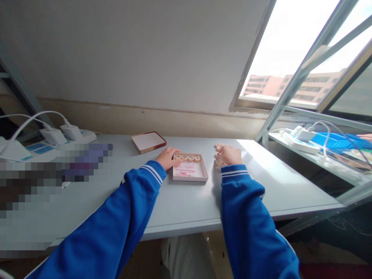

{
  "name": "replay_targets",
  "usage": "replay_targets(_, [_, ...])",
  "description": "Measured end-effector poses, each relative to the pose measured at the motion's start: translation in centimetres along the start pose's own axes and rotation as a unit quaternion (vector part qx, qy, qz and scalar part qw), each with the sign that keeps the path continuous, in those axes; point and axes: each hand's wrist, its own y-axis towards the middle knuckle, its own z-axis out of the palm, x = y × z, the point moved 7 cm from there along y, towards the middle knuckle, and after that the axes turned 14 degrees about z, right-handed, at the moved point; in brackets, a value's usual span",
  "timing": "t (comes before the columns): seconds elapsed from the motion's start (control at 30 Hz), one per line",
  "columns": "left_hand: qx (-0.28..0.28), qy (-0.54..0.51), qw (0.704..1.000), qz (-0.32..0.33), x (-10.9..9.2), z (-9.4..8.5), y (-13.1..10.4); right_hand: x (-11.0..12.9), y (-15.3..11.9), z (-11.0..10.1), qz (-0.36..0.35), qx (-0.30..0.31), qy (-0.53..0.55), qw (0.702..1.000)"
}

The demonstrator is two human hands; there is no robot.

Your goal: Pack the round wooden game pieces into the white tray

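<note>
While the left hand (169, 158) rests at the left wall of a shallow, pale pink, square box (190, 178) near the middle of the frame, its thumb stands parted from its fingers and reaches over the edge. Just right of center, the right hand (231, 155) is bent downward with curled fingers over a loose cluster of round, pale wooden discs (219, 164) (whether it pinches one, I cannot tell, since the hand hides its own fingertips). Both wrists come out of bright blue sleeves (152, 174) with white stripes at the cuffs.

Inside the box, a row of four round, pale wooden pieces with dark characters (191, 157) lines the far wall, and a white paper slip with red marks (185, 169) lies nearer the front left. Farther up and left, a shallow tray with a white inside and reddish-brown sides (148, 142) sits apart on the smooth, light grey desk (186, 209). At the left edge of the frame lies a white power strip with blue socket panels (88, 136); at the right edge, a bright blue plastic tray (331, 139) stands on a shelf.
</note>
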Motion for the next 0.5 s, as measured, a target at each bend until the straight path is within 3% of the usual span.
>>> replay_targets(0.2, [-0.003,-0.003,1.0,0.0,0.1,0.0,0.0,0.2,0.2,0.5,0.005,-0.021,0.011,1.0])
replay_targets(0.3, [-0.009,-0.004,1.0,0.004,0.1,0.0,0.0,0.7,0.2,0.0,-0.017,-0.037,0.065,0.997])
replay_targets(0.4, [-0.013,-0.005,1.0,0.005,0.1,0.0,0.1,3.2,-0.9,-1.2,-0.146,-0.009,0.182,0.972])
replay_targets(0.5, [-0.01,-0.001,1.0,0.006,0.1,0.0,0.1,6.8,-3.3,-2.0,-0.312,0.066,0.275,0.907])
